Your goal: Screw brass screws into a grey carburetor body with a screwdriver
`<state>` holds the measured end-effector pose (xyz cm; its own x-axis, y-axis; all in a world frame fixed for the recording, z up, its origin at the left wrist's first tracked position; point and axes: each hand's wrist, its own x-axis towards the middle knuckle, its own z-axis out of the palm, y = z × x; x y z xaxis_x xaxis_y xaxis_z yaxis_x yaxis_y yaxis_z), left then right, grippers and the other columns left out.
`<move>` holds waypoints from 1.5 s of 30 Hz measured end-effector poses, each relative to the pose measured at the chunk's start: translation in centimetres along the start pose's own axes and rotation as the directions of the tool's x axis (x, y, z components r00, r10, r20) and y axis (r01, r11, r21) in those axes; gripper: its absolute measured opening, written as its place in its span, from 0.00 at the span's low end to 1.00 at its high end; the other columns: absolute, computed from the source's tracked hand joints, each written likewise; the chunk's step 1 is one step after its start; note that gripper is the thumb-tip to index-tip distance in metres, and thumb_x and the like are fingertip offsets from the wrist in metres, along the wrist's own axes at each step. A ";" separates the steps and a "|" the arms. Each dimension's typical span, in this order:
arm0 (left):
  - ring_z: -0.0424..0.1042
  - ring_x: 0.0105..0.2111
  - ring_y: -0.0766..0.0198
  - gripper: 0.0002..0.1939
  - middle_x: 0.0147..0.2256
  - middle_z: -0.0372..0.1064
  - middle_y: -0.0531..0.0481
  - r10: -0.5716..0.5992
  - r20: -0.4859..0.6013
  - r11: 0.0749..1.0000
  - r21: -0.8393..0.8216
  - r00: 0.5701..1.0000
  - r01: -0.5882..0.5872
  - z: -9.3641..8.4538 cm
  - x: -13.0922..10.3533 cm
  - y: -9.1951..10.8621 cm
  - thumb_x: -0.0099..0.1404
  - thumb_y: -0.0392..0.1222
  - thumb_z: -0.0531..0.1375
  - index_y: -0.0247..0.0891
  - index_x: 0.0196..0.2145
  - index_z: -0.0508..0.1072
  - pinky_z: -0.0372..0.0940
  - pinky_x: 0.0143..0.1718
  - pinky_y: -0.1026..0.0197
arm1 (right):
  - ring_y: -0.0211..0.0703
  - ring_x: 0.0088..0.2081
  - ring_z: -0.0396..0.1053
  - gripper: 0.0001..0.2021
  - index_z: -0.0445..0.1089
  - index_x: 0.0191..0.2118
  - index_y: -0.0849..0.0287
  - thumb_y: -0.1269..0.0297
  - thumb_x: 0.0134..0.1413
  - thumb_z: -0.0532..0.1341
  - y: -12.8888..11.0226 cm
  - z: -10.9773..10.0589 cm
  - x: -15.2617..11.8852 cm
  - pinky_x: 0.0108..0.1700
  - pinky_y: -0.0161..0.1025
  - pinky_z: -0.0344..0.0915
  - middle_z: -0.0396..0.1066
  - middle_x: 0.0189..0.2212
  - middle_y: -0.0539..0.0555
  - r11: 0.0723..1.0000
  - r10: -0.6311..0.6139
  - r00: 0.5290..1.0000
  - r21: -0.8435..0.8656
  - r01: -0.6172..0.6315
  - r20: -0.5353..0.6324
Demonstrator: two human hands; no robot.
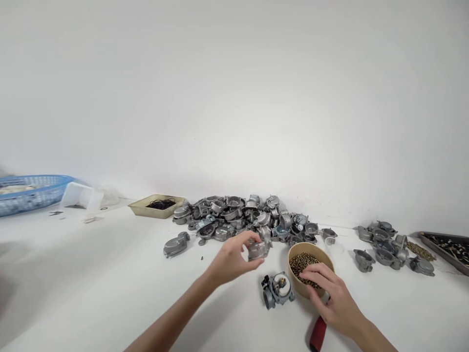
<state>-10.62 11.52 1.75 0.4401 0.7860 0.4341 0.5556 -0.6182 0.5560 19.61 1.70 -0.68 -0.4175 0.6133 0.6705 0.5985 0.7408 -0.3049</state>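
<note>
Counts: one large heap of grey cast metal housings [242, 217] at the back of the white worktop [91, 283], too tangled to number; a second, smaller cluster of castings [388, 247] to the right, roughly ten pieces, exact figure uncertain; one lone casting [176, 244] lying apart at the heap's left edge; one round tan bowl [297, 286] of small brass-coloured screws; one assembled carburettor body [277, 288] just left of the bowl, touching or nearly touching its wall. My left hand [230, 261] has its grip closed around a single housing piece [258, 249], thumb beneath and fingers over the top, held at the near edge of the heap. My right hand [331, 293] lies over the bowl's near rim, fingers curled down into the screws; whether a screw is pinched between them I cannot tell. A red-handled tool [318, 335] lies under that wrist, mostly hidden by it. Further out: one shallow beige tray [141, 209] with dark rings, one blue basket [32, 193] cut by the left edge, one dark tray [428, 239] cut by the right edge, a strip of brass parts [419, 251] beside it, indistinct.
</note>
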 end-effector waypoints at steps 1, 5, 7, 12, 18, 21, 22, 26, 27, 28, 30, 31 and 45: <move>0.73 0.38 0.58 0.16 0.44 0.75 0.50 0.058 -0.043 0.994 -0.086 0.997 -0.061 0.8 -0.3 1.1 0.62 0.48 0.63 0.44 0.47 0.71 0.67 0.40 0.58 | 0.48 0.46 0.72 0.15 0.69 0.54 0.52 0.72 0.70 0.52 -0.2 0.0 0.0 0.44 0.42 0.75 0.71 0.47 0.57 1.000 -0.006 1.000 0.001 0.006 0.002; 0.70 0.40 0.58 0.15 0.42 0.72 0.49 0.175 -0.105 0.948 -0.249 0.979 -0.197 3.0 -1.4 4.5 0.60 0.41 0.64 0.43 0.45 0.69 0.66 0.41 0.58 | 0.50 0.49 0.71 0.15 0.68 0.55 0.54 0.72 0.69 0.52 -0.8 0.4 0.0 0.48 0.44 0.74 0.72 0.49 0.59 0.999 -0.033 0.998 -0.007 0.034 0.045; 0.70 0.43 0.57 0.15 0.43 0.71 0.48 0.194 -0.117 0.939 -0.264 0.974 -0.219 3.4 -1.8 5.2 0.59 0.37 0.64 0.43 0.45 0.69 0.66 0.43 0.57 | 0.53 0.52 0.70 0.14 0.68 0.55 0.55 0.72 0.69 0.52 -1.1 0.7 -0.1 0.52 0.47 0.73 0.71 0.52 0.60 0.998 -0.046 0.995 -0.033 0.049 0.094; 0.70 0.45 0.54 0.18 0.44 0.70 0.48 0.181 -0.127 0.948 -0.241 0.975 -0.207 3.8 -2.1 5.2 0.56 0.34 0.63 0.43 0.44 0.68 0.66 0.46 0.54 | 0.57 0.59 0.66 0.18 0.66 0.58 0.56 0.72 0.66 0.53 -1.3 1.6 0.0 0.59 0.54 0.68 0.69 0.56 0.61 0.987 -0.106 0.979 -0.099 0.124 0.176; 0.71 0.45 0.54 0.14 0.44 0.68 0.47 0.085 -0.100 0.956 -0.273 0.991 -0.110 4.0 -2.0 5.0 0.58 0.37 0.64 0.44 0.42 0.69 0.68 0.43 0.55 | 0.57 0.52 0.69 0.18 0.67 0.57 0.56 0.74 0.66 0.53 -1.6 1.8 0.2 0.56 0.57 0.69 0.71 0.50 0.62 0.982 -0.147 0.980 -0.098 0.161 0.136; 0.71 0.42 0.54 0.14 0.44 0.67 0.47 0.046 -0.099 0.957 -0.280 0.994 -0.072 4.0 -2.1 5.2 0.58 0.40 0.65 0.44 0.42 0.68 0.68 0.38 0.57 | 0.56 0.47 0.70 0.18 0.68 0.57 0.57 0.75 0.65 0.53 -2.2 1.8 0.2 0.53 0.59 0.69 0.69 0.45 0.62 0.981 -0.172 0.977 -0.069 0.181 0.123; 0.71 0.41 0.54 0.15 0.43 0.66 0.47 0.039 -0.104 0.959 -0.274 0.994 -0.067 4.1 -2.1 5.3 0.58 0.40 0.65 0.44 0.42 0.67 0.68 0.37 0.57 | 0.55 0.45 0.69 0.18 0.67 0.57 0.57 0.75 0.65 0.52 -2.3 1.8 0.2 0.51 0.59 0.69 0.69 0.44 0.62 0.981 -0.179 0.977 -0.055 0.186 0.116; 0.70 0.39 0.57 0.16 0.42 0.65 0.48 0.031 -0.135 0.964 -0.257 0.990 -0.066 4.6 -2.4 5.7 0.57 0.38 0.65 0.44 0.42 0.66 0.68 0.40 0.56 | 0.55 0.43 0.67 0.18 0.67 0.57 0.58 0.76 0.65 0.52 -2.8 1.9 0.3 0.46 0.57 0.69 0.68 0.43 0.62 0.980 -0.197 0.975 -0.013 0.200 0.106; 0.70 0.39 0.57 0.16 0.43 0.64 0.48 0.022 -0.135 0.964 -0.259 0.991 -0.057 4.9 -2.4 5.8 0.57 0.37 0.65 0.44 0.42 0.66 0.68 0.41 0.56 | 0.55 0.43 0.67 0.18 0.67 0.57 0.58 0.76 0.65 0.52 -2.8 1.9 0.3 0.46 0.56 0.69 0.68 0.43 0.62 0.980 -0.198 0.974 -0.002 0.199 0.108; 0.70 0.40 0.56 0.16 0.43 0.64 0.48 0.007 -0.129 0.964 -0.262 0.992 -0.041 5.2 -2.5 5.9 0.58 0.37 0.65 0.45 0.43 0.66 0.68 0.42 0.56 | 0.55 0.43 0.67 0.17 0.67 0.56 0.58 0.76 0.65 0.52 -2.8 1.8 0.3 0.45 0.56 0.69 0.68 0.44 0.62 0.981 -0.195 0.975 0.008 0.195 0.110; 0.71 0.40 0.56 0.17 0.44 0.63 0.48 -0.027 -0.105 0.964 -0.267 0.994 -0.002 5.9 -2.6 6.1 0.58 0.36 0.65 0.45 0.43 0.67 0.69 0.41 0.56 | 0.55 0.44 0.67 0.16 0.68 0.54 0.58 0.76 0.65 0.52 -2.7 1.7 0.3 0.45 0.55 0.70 0.69 0.44 0.62 0.982 -0.187 0.975 0.023 0.185 0.117; 0.71 0.40 0.56 0.17 0.44 0.63 0.48 -0.044 -0.094 0.963 -0.268 0.995 0.018 6.3 -2.7 6.2 0.57 0.36 0.65 0.45 0.43 0.67 0.69 0.41 0.56 | 0.55 0.44 0.67 0.16 0.68 0.54 0.59 0.76 0.65 0.52 -2.6 1.7 0.3 0.45 0.55 0.70 0.69 0.45 0.62 0.982 -0.186 0.975 0.026 0.185 0.120; 0.69 0.54 0.43 0.30 0.58 0.61 0.40 0.055 0.157 0.988 -0.151 0.986 -0.031 4.6 -3.0 5.1 0.51 0.48 0.75 0.44 0.47 0.66 0.68 0.52 0.46 | 0.49 0.38 0.73 0.11 0.72 0.45 0.58 0.75 0.68 0.54 0.0 0.0 0.1 0.38 0.44 0.74 0.74 0.37 0.59 0.996 -0.084 0.995 0.011 0.084 -0.054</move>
<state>-5.81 6.02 0.02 0.5753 0.7406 0.3473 0.4287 -0.6345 0.6431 19.56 1.81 -0.63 -0.4289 0.5336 0.7289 0.5536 0.7929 -0.2547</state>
